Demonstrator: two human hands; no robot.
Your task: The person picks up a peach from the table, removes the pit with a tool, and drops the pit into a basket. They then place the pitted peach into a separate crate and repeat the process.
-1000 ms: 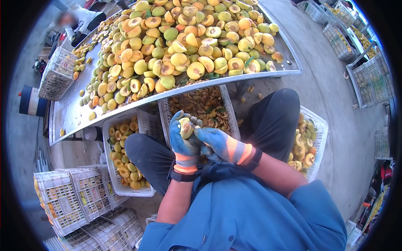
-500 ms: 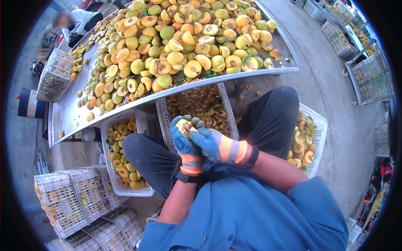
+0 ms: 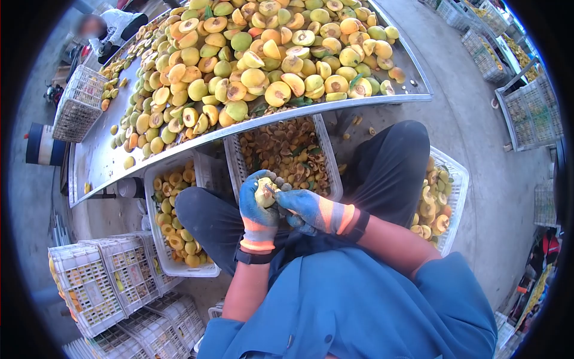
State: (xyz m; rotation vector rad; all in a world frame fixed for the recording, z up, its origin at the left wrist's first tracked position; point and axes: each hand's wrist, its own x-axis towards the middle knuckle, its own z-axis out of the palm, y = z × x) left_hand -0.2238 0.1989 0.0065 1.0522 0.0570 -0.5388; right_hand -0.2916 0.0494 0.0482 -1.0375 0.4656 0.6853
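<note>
My left hand, in a blue and orange work glove, is wrapped round a pale yellow peach above my lap. The fruit's upper face looks cut and rough. My right hand, gloved alike, is closed with its fingertips at the fruit. A small dark tip shows between them; its kind is hidden by the fingers. Below and beyond both hands stands a white crate of brownish fruit pieces and scraps.
A metal-edged table ahead bears a large heap of halved peaches. Crates of peach halves stand left and right of my knees. Stacked crates rise at lower left. Another person is at the far left.
My right hand has turned and drawn slightly back from the fruit, so more of the peach and a small dark tip show. My left hand has shifted slightly left.
</note>
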